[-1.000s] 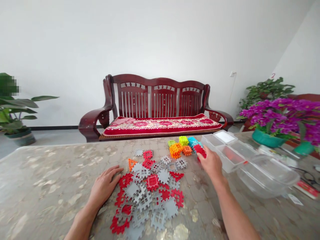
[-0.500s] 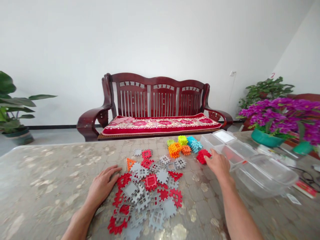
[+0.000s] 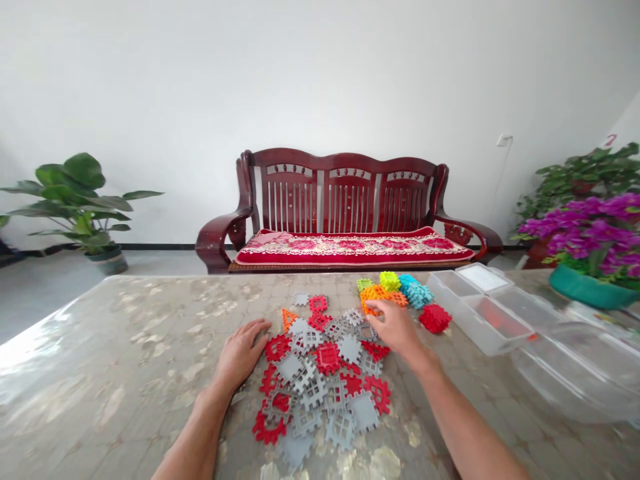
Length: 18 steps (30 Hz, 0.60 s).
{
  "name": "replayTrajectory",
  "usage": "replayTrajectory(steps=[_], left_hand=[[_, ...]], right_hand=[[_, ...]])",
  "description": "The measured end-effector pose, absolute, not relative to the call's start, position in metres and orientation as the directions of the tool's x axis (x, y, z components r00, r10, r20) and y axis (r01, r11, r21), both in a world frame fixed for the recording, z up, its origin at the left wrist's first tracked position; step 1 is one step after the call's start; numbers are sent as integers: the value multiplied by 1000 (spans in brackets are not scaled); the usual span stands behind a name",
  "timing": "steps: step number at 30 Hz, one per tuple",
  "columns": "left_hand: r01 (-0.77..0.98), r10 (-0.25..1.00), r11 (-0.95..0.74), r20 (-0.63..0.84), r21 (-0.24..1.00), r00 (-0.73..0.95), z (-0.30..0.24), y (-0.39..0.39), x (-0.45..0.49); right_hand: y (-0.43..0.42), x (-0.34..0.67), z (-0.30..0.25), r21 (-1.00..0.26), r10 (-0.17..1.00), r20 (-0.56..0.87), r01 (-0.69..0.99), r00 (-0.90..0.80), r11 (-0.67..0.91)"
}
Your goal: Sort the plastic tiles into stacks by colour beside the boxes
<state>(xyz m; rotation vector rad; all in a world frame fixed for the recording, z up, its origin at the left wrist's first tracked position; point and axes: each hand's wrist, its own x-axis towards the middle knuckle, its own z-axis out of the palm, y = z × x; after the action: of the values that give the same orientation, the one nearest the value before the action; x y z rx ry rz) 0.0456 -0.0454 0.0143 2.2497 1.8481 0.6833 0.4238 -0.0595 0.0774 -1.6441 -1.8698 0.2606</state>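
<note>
Red and grey interlocking plastic tiles (image 3: pixel 329 358) lie in a loose, overlapping pile on the table. My left hand (image 3: pixel 242 352) rests on the tabletop just left of the pile, fingers stretched out and holding nothing. Above the pile's right upper edge is my right hand (image 3: pixel 397 331), its thumb and forefinger apart with no piece visible between them. Its fingertips overlap the near side of the stacked orange tiles (image 3: pixel 376 293); whether they touch is unclear. To the right of this hand sits a stack of red tiles (image 3: pixel 435 319). An orange triangle (image 3: pixel 289 319) lies near my left fingertips.
Yellow-green tiles (image 3: pixel 390 281) and blue tiles (image 3: pixel 416 291) stand behind the orange ones. A clear compartment box (image 3: pixel 493 347), its lid open, is at the right with red pieces inside. A teal flowerpot (image 3: pixel 590 290) stands beyond it. A wooden bench (image 3: pixel 350 163) is behind the table.
My right hand has left the red stack and moved left to the orange tiles and pile edge. My left hand stays beside the pile. The view has turned left.
</note>
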Motion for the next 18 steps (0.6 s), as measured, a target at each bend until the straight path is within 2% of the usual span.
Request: replayTrajectory(steps=[2, 5, 8, 13, 18], left_hand=[[920, 964, -184, 245, 347, 100, 14, -47, 48], [951, 971, -124, 231, 282, 58, 14, -49, 50], [960, 975, -114, 215, 257, 59, 14, -50, 51], [964, 979, -109, 196, 241, 61, 17, -51, 51], [971, 980, -103, 190, 218, 62, 18, -52, 53]], right_hand=[[-44, 383, 72, -577, 969, 228, 788, -99, 216], [-20, 336, 69, -501, 977, 174, 842, -126, 198], [1, 309, 71, -458, 981, 176, 875, -84, 157], [25, 288, 73, -313, 999, 40, 950, 23, -9], [31, 283, 68, -274, 1000, 11, 962, 2, 1]])
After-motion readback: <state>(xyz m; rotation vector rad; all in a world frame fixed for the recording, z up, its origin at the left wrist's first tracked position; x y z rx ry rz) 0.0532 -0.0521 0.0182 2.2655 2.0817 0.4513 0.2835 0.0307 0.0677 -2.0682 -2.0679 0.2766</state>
